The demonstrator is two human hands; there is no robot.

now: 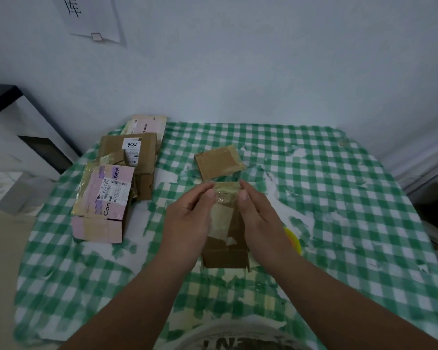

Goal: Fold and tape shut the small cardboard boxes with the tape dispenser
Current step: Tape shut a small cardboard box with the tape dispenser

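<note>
A small brown cardboard box (pixel 225 238) stands at the table's middle, its top covered with shiny clear tape. My left hand (pixel 190 218) holds its left side, thumb pressed on the taped far top edge. My right hand (pixel 261 218) holds the right side, thumb on the same edge. A yellow object (pixel 294 240), possibly the tape dispenser, peeks out behind my right wrist, mostly hidden. Another small brown box (pixel 219 161) lies just beyond, tilted.
A pile of flattened pink and brown boxes (pixel 116 183) with labels lies at the left of the green checked tablecloth (pixel 339 198). A white wall stands close behind the table. A dark-topped white cabinet (pixel 15 127) is at the far left.
</note>
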